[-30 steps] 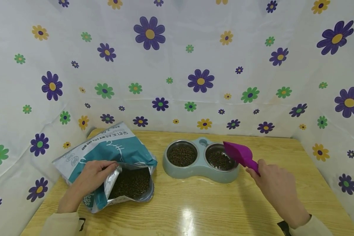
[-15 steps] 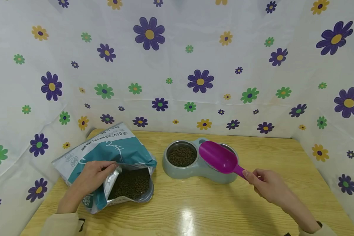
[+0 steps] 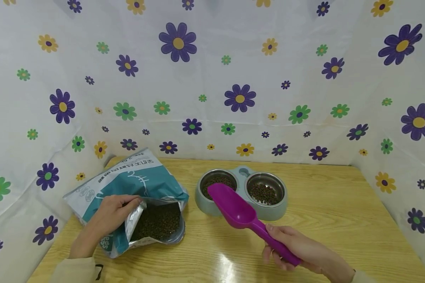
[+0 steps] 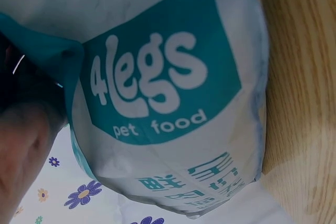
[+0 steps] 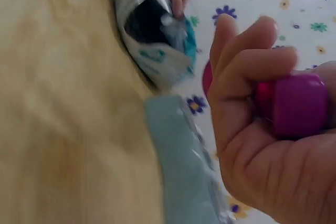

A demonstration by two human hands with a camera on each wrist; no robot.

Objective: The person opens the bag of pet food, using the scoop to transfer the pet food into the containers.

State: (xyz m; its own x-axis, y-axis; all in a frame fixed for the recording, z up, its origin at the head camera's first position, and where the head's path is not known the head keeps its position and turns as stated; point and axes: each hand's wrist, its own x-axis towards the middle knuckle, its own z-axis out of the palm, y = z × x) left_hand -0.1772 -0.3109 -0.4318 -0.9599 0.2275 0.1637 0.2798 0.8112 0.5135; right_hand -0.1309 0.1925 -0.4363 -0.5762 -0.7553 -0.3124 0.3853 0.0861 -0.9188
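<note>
My right hand grips the handle of a magenta scoop, whose bowl looks bare inside. The scoop is held above the table, in front of a pale blue double feeder, and covers part of its left bowl. Brown kibble lies in the right steel bowl, and more shows in the left one. At the left, my left hand pinches the edge of an opened pet food bag with thumb and fingers. Kibble fills the bag's mouth. The left wrist view shows the bag's printed front.
A light wooden table carries the bag and the feeder. White cloth with printed flowers hangs behind the table and along both sides.
The scoop has moved left and toward me from over the right bowl, turning hollow side up. That bowl is uncovered again. My left hand and the bag stay in place.
</note>
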